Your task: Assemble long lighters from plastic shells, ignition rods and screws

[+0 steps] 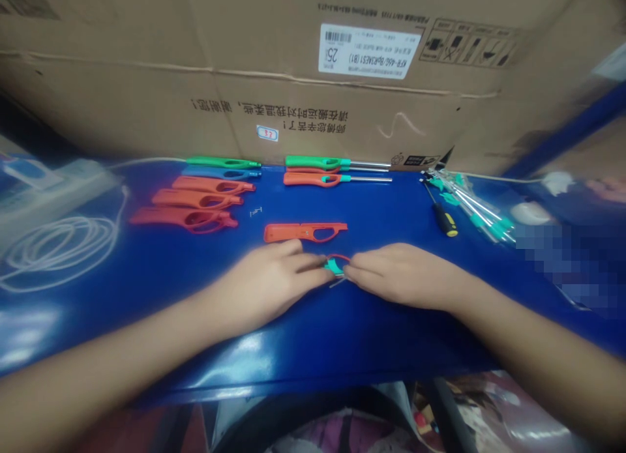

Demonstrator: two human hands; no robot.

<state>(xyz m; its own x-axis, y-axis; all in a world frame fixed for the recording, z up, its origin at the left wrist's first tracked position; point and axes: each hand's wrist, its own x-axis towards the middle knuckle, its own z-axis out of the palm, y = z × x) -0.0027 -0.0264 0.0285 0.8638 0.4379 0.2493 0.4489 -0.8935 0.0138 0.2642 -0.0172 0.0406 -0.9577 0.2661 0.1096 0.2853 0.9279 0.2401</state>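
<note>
My left hand [274, 277] and my right hand [403, 274] meet near the middle of the blue table, fingers pinched around a partly assembled lighter. Between my fingertips its green trigger piece [334, 266] shows, with a thin red-orange loop curving above it. Most of this part is covered by my fingers. Just beyond my left hand lies an orange handle half [286, 232], its inner side facing up. Two long-nosed lighters, one green [308, 161] and one orange [307, 178], rest farther back with metal tubes pointing right.
Several green, blue and orange handle shells [195, 198] lie at left, with small screws [255, 212] beside them. A black and yellow screwdriver [445, 220] and a heap of metal tubes with green parts [476, 208] are at right. White cable [59, 251] coils far left; a cardboard box [147, 107] stands behind.
</note>
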